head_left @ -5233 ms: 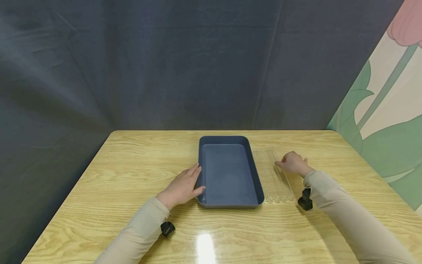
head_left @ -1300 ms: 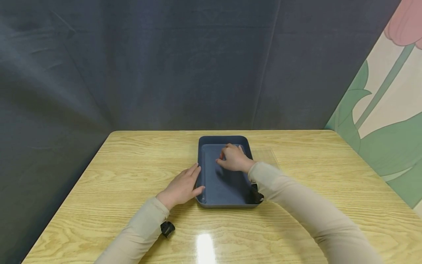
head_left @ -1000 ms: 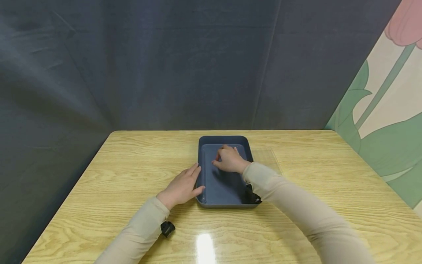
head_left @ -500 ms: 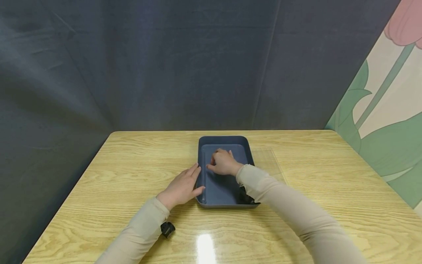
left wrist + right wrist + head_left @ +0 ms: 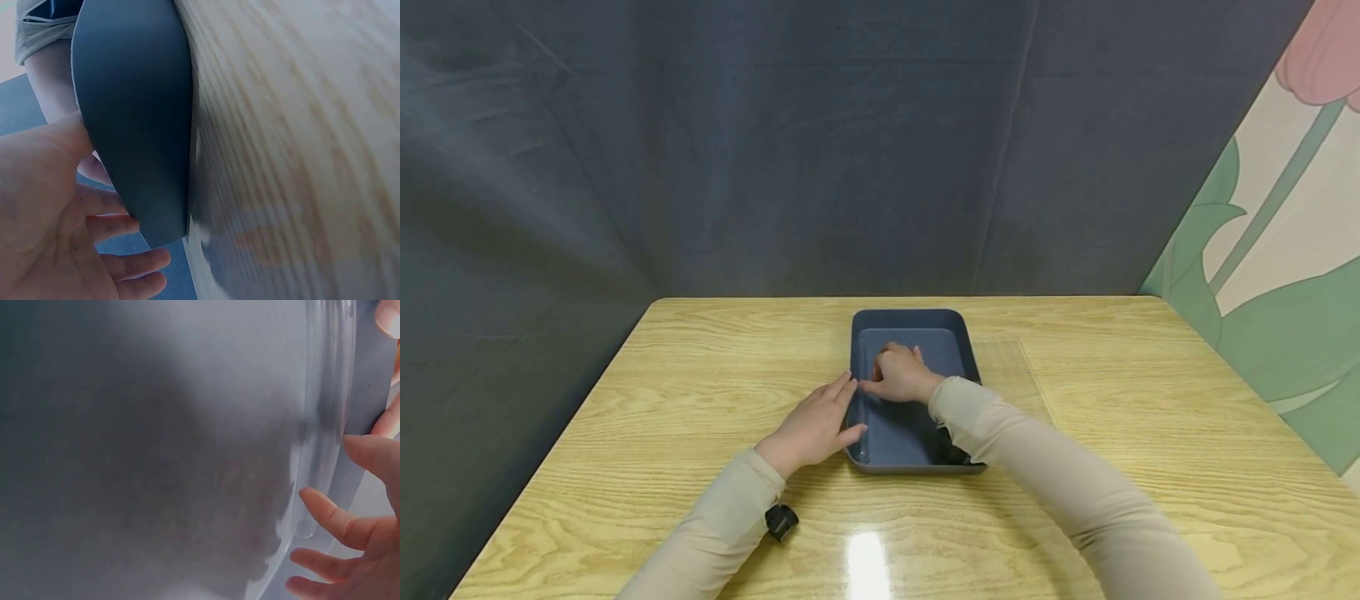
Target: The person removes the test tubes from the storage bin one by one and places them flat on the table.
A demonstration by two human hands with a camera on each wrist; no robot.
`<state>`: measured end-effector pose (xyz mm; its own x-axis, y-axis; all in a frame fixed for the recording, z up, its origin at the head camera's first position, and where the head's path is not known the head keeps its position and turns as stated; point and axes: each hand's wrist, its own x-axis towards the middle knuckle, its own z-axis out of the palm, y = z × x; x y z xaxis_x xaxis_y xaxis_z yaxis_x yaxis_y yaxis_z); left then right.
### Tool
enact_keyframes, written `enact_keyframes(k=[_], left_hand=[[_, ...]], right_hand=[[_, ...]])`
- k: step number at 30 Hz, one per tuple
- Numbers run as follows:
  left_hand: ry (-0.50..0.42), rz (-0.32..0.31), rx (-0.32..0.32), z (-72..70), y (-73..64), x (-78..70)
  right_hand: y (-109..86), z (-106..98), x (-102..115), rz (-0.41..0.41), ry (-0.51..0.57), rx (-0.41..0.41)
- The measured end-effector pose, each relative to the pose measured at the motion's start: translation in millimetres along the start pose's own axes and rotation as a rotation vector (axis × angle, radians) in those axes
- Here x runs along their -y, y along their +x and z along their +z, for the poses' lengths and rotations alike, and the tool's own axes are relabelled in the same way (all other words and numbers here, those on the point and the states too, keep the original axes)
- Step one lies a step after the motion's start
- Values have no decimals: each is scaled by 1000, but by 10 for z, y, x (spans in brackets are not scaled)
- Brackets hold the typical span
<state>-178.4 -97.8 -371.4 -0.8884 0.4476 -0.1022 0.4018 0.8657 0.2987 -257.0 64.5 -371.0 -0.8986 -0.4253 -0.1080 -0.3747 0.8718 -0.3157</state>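
Observation:
A dark blue rectangular tray [image 5: 917,468] lies on the table. My left hand [image 5: 812,421] rests on its left rim with straight fingers, and the left wrist view shows fingertips [image 5: 125,223] at the wall's edge. Over the tray's left side, my right hand [image 5: 901,373] pinches a clear test tube [image 5: 322,394] between thumb and forefinger, low along the left wall. Its other fingers are spread. Another clear tube end [image 5: 862,454] shows at the tray's front left corner; whether it is a separate tube is hard to tell.
More clear tubes [image 5: 1007,358] lie on the table just right of the tray, partly hidden by my right sleeve [image 5: 1045,467]. A dark curtain [image 5: 820,150] hangs behind the wooden table [image 5: 700,375]. A painted wall [image 5: 1292,275] stands at the right.
My right hand went from the tubes on the right into the tray. Over the last second it moved left and slightly nearer, to the left wall. My left hand stays on the rim.

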Motion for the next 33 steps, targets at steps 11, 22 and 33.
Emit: enact_keyframes(k=[11,22,33], left_hand=[[-17,-4,6,-13,-13,-19],[-19,-9,0,-5,-7,-12],[-13,1,-4,-2,-13,-15]], right_hand=[[23,21,39,25,21,35],[50,23,56,81,8,67],[73,12,60,91,11,70]])
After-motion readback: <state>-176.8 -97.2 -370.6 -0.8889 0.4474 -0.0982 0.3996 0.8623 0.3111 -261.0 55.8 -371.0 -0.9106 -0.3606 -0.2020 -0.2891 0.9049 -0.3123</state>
